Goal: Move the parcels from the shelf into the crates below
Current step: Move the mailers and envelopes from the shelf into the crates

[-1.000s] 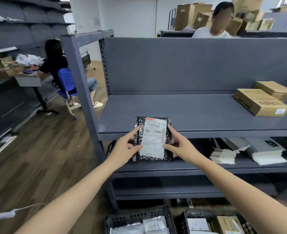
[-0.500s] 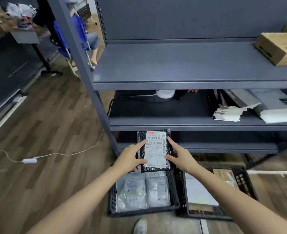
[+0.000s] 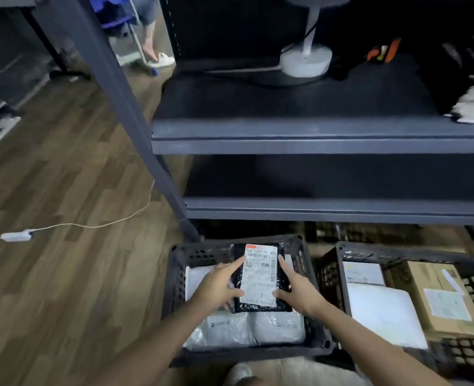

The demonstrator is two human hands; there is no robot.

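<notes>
Holding a black parcel (image 3: 259,277) over the left crate (image 3: 174,274), the left hand (image 3: 216,288) and right hand (image 3: 299,292) pinch its sides. Its white label (image 3: 259,274) reads "E591-00 008" and a "1".

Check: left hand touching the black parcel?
Touching. Head view shows the left hand with fingers laid on the black parcel label's left side, no gap.

Warehouse: steel shelving (image 3: 313,140), crates (image 3: 174,274) w/ labelled parcels (image 3: 260,277).
</notes>
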